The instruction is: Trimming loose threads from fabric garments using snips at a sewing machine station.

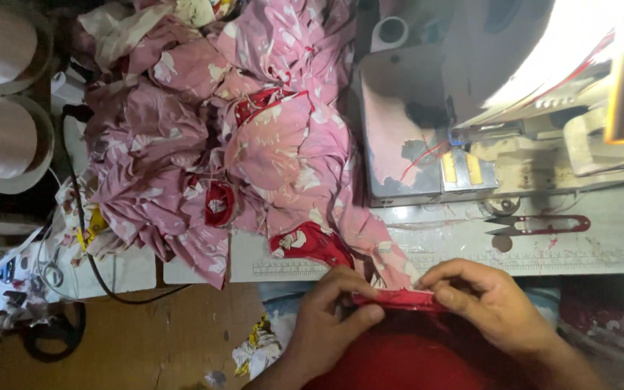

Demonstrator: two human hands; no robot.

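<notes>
L hand (330, 318) & R hand (489, 300) both pinch a red fabric strip (399, 299), one at each end, strip stretched btwn them at table's (615, 249) near edge. Long axis runs left-right, roughly level. Strip narrow, folded, bright red; joins pink printed cloth (254, 144) heaped behind. Red-handled snips (536, 225) lie near sewing machine (471, 108), apart from hands.
</notes>
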